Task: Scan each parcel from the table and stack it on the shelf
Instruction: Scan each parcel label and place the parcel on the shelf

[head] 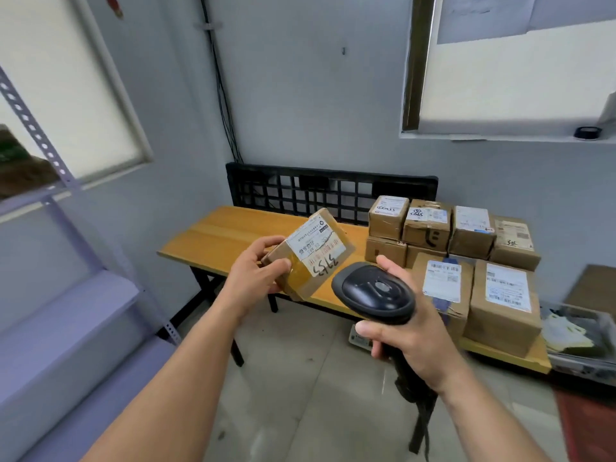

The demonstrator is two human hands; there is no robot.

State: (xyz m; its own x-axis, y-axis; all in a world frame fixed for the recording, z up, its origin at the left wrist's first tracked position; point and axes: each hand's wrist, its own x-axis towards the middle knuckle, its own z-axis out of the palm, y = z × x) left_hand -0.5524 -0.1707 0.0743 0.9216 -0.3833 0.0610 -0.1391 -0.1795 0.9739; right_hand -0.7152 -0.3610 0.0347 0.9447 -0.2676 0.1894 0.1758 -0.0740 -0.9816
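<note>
The pale grey metal shelf unit (pixel 83 295) stood at the left, with a perforated upright rising beside it. The long orange-brown wooden table (pixel 226 235) stood near the far wall, and a black plastic lattice panel (pixel 283 191) stood upright behind it. A group of brown cardboard parcels with white labels (pixel 470 235) occupied the table's right end, packed touching one another, the rear row two high. A translucent plastic bin (pixel 586 363) sat low beyond that end. It held pale papers or bags, too blurred to identify.

The item in hand was a small brown taped cardboard parcel (pixel 313 251) with a white label and handwritten digits. It was held tilted in the air above the table's near edge, label face towards the camera. The left hand (pixel 253 278) had its grip closed on the parcel's left end, thumb on the labelled face and fingers round the far edge. The right hand (pixel 410 338) had its grip closed round the handle of a black handheld barcode scanner (pixel 373 291). The scanner's head sat just beside the parcel's lower right corner.

Assessment: the scanning step was in hand. Whether the scanner's window faced the label could not be told. The next move would call for squaring the barcode to the scanner, then carrying the parcel left to the shelf. With most parcels on the table, the task was judged to be at an early stage.
</note>
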